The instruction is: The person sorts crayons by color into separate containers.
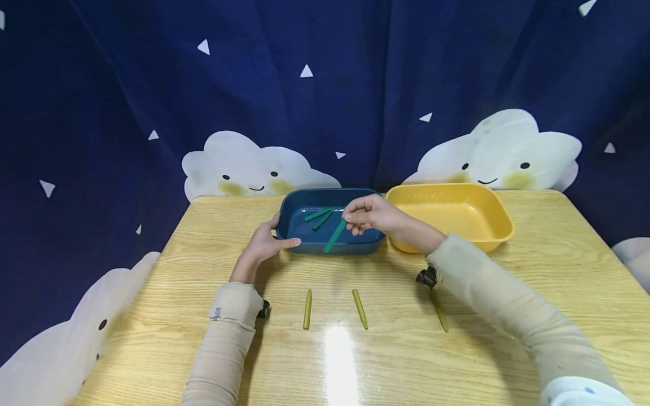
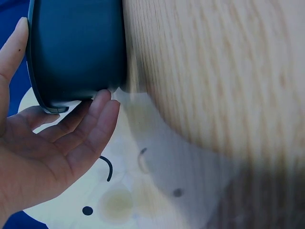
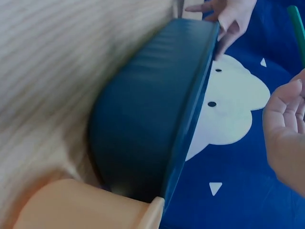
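Note:
My right hand [image 1: 373, 214] pinches a green crayon [image 1: 335, 235] by its upper end, above the dark blue bin [image 1: 335, 248]. The crayon slants down toward the bin's front rim. Two more green crayons [image 1: 319, 217] lie on the bin's floor. At the bin's left end my left hand [image 1: 265, 242] grips the rim, thumb over the top edge. In the left wrist view, the fingers of that hand [image 2: 62, 143] reach below the rim along the bin's end wall. The right wrist view shows the green crayon [image 3: 297, 28] cut off by the frame edge.
A yellow bin [image 1: 447, 210] stands right beside the blue one. Three olive-yellow crayons lie apart on the wooden table [image 1: 203, 248]: a left one [image 1: 307, 309], a middle one [image 1: 360, 309] and a right one [image 1: 439, 311] partly under the right forearm. A dark blue curtain [image 1: 345, 101] hangs behind.

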### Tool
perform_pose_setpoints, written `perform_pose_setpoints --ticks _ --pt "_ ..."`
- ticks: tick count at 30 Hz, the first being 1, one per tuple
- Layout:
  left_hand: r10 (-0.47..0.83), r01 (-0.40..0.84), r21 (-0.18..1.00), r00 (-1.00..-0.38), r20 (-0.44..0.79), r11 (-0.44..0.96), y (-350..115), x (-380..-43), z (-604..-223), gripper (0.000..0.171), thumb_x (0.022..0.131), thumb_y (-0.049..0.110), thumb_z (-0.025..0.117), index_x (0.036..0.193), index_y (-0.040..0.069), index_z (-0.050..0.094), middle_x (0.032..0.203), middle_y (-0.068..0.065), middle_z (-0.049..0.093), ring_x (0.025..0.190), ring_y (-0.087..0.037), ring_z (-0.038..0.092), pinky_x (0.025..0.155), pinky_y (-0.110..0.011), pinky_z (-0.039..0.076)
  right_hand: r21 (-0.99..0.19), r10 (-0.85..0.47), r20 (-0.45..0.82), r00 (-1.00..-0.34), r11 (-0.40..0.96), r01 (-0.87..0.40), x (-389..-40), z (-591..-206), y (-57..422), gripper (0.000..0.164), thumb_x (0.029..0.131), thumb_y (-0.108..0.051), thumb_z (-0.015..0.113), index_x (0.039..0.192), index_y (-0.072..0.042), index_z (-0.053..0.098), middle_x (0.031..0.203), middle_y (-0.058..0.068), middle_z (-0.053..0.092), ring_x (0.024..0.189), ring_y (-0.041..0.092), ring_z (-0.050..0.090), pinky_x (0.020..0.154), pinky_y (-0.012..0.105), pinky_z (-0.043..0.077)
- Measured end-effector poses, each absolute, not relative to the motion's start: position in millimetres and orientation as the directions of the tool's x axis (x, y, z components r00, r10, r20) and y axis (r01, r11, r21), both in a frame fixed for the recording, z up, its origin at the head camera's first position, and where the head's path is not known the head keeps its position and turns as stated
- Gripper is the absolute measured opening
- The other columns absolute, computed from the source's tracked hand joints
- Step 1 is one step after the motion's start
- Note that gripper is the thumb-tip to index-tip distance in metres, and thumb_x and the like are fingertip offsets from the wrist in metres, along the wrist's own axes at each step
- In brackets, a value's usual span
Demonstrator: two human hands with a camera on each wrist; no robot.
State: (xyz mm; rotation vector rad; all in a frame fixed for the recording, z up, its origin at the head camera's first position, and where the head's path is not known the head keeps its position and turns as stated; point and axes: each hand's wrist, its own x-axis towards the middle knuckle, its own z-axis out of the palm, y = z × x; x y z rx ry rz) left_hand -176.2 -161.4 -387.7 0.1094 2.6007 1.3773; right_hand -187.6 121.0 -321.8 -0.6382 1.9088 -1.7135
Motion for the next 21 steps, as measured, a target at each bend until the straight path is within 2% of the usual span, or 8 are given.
perform_pose_setpoints --ticks 2,6,9,14,21 --pt "0.158 -0.028 0.826 -0.977 -0.141 0.563 -161.0 -175.8 -387.3 0.096 0.077 0.026 0.074 0.144 0.0 0.012 0.149 -0.016 0.015 0.136 -0.029 0.013 0.105 -0.041 0.025 -0.997 -0.637 -0.034 -0.77 0.08 -0.023 -191.6 -320.0 122.6 0.012 0.091 -0.001 0.052 0.093 0.008 0.059 0.073 0.004 0.062 0.061 0.012 0.058 0.058 0.024 0.048" --pt "0.152 -0.038 0.825 -0.977 -0.148 0.563 -160.2 -175.8 -387.0 0.096 0.077 0.027 0.074 0.144 0.001 0.011 0.15 -0.015 0.013 0.136 -0.028 0.012 0.106 -0.041 0.024 -0.998 -0.633 -0.014 -0.774 0.06 -0.032 -197.0 -316.2 123.9 0.017 0.092 -0.002 0.05 0.097 0.014 0.055 0.074 0.005 0.061 0.062 0.012 0.058 0.059 0.024 0.049" --pt "0.148 -0.042 0.824 -0.978 -0.15 0.565 -160.1 -175.4 -386.4 0.096 0.076 0.027 0.075 0.144 0.001 0.011 0.15 -0.015 0.013 0.136 -0.028 0.011 0.107 -0.041 0.021 -0.997 -0.626 -0.007 -0.78 0.063 -0.042 -200.4 -313.4 123.3 0.016 0.092 -0.002 0.049 0.097 0.013 0.056 0.075 0.006 0.061 0.062 0.012 0.058 0.06 0.023 0.049" --pt "0.149 -0.039 0.825 -0.978 -0.148 0.563 -160.2 -175.2 -386.8 0.096 0.076 0.027 0.075 0.144 0.0 0.012 0.15 -0.015 0.013 0.136 -0.029 0.012 0.107 -0.041 0.021 -0.998 -0.608 0.004 -0.794 0.047 -0.04 -208.8 -310.1 123.7 0.011 0.092 -0.001 0.049 0.09 0.003 0.06 0.074 0.007 0.062 0.062 0.012 0.059 0.06 0.024 0.05" --pt "0.141 -0.048 0.832 -0.979 -0.15 0.553 -159.9 -175.6 -387.6 0.094 0.077 0.024 0.074 0.144 0.001 0.012 0.15 -0.014 0.013 0.136 -0.029 0.011 0.106 -0.041 0.022 -0.999 -0.555 0.006 -0.832 0.025 -0.024 -224.5 -306.3 122.9 0.011 0.092 0.0 0.049 0.09 0.003 0.059 0.073 0.007 0.059 0.059 0.011 0.056 0.059 0.021 0.049"
